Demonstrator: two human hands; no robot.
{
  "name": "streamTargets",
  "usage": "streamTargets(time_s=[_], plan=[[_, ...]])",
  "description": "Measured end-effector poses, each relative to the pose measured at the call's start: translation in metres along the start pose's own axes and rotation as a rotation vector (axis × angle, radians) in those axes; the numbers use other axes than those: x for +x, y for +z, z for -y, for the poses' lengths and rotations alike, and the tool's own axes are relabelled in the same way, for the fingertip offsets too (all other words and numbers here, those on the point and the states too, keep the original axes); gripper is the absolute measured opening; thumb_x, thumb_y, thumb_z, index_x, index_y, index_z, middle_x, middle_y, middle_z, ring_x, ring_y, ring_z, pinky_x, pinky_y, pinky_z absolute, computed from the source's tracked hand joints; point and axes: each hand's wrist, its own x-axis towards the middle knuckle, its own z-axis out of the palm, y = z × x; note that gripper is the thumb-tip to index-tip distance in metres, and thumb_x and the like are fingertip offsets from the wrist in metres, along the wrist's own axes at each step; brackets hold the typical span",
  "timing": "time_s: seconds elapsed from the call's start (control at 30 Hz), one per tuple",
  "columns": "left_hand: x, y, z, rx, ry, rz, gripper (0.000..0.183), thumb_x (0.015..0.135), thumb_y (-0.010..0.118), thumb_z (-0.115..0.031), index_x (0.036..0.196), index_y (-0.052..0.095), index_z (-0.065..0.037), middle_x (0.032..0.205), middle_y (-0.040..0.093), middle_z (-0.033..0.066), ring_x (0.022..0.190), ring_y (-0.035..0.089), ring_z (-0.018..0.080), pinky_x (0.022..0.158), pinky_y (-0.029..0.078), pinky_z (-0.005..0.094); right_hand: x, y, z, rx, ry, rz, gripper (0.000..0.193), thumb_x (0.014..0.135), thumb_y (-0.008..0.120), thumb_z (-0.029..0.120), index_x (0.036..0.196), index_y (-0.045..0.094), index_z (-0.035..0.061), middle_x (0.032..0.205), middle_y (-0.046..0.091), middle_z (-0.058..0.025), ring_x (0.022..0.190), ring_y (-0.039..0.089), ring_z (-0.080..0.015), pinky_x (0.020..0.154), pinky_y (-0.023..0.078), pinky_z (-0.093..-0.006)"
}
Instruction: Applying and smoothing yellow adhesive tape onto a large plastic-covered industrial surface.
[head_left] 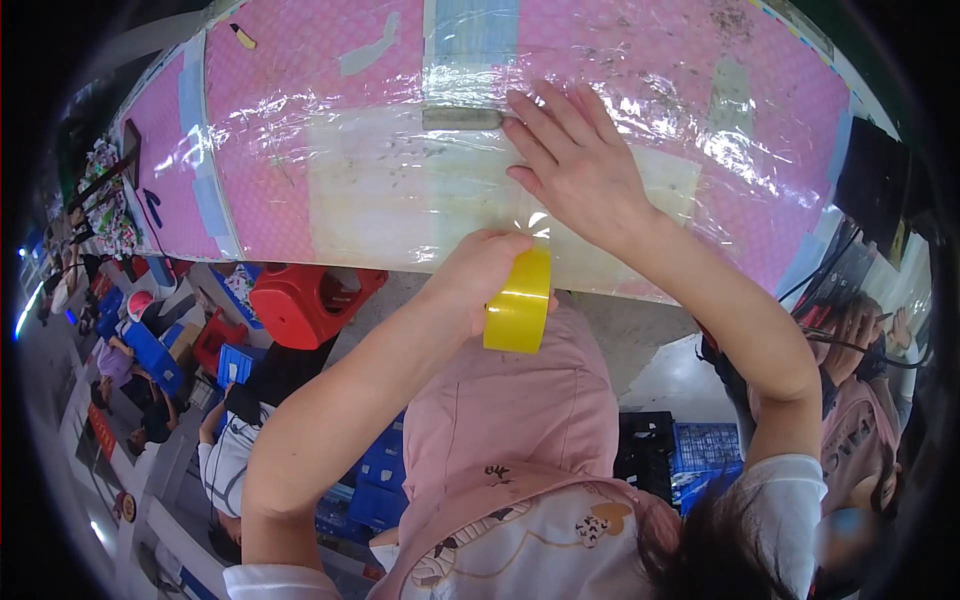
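Bench [270,100] first: pink/pale top under shiny clear film [700,130], spans approx 10 to 2. R hand [580,165] at 1 o'clock, palm down, fingers spread. L hand [478,275] near centre, pinching yellow tape roll [517,305] at R hand's 7. Grey bar [462,119] at its 10. IMO keep roll square, tension even, fingers flat.

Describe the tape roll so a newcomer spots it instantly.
Find the large pink-covered table, then follow its near edge to the middle. There the left hand grips the tape roll. Its broad, glossy, solid yellow band sets it apart from the pale pink apron below.
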Motion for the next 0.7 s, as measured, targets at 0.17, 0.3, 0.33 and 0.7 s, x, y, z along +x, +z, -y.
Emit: streamTargets(time_s=[0.17,0.3,0.33,0.7], plan=[[-0.003,-0.003,0.0,0.068,0.067,-0.03,0.025,0.095,0.049,-0.017,0.111,0.046,0.002,0.086,0.058,0.0162,0.069,0.064,0.0281,0.06,0.055,0.0407,-0.002,0.0,-0.001,0.022,0.003,0.074,0.052,0.086,0.058,0.04,0.123,0.058,0.0028,0.136,0.049,-0.0106,0.129,0.04,-0.0287,0.11,0.026,-0.0484],[-0.003,-0.001,0.005,0.021,0.132,-0.051,0.03,0.094,0.048,-0.014,0.119,0.04,0.002,0.094,0.057,0.0189,0.071,0.064,0.0293,0.059,0.057,0.0427,-0.01,0.0,0.005,0.109,0.054,0.122,0.059,0.086,0.06,0.038,0.134,0.048,0.0042,0.145,0.04,-0.0103,0.136,0.034,-0.0296,0.113,0.025,-0.0484],[-0.001,-0.002,0.005,0.006,0.134,-0.025,0.032,0.094,0.048,-0.013,0.121,0.039,0.002,0.098,0.056,0.0199,0.072,0.064,0.0298,0.059,0.057,0.0435,-0.014,-0.001,0.006,0.131,0.037,0.134,0.061,0.087,0.059,0.038,0.136,0.047,0.0043,0.147,0.039,-0.0096,0.137,0.033,-0.0282,0.113,0.024,-0.0486],[0.001,-0.002,0.006,-0.054,0.054,0.047,0.026,0.096,0.05,-0.018,0.113,0.042,-0.001,0.089,0.058,0.0176,0.069,0.064,0.0272,0.061,0.056,0.0389,0.026,-0.005,-0.06,-0.027,-0.152,0.163,0.058,0.094,0.048,0.042,0.142,0.04,0.0112,0.15,0.037,-0.0009,0.138,0.033,-0.0155,0.115,0.022,-0.0428]])
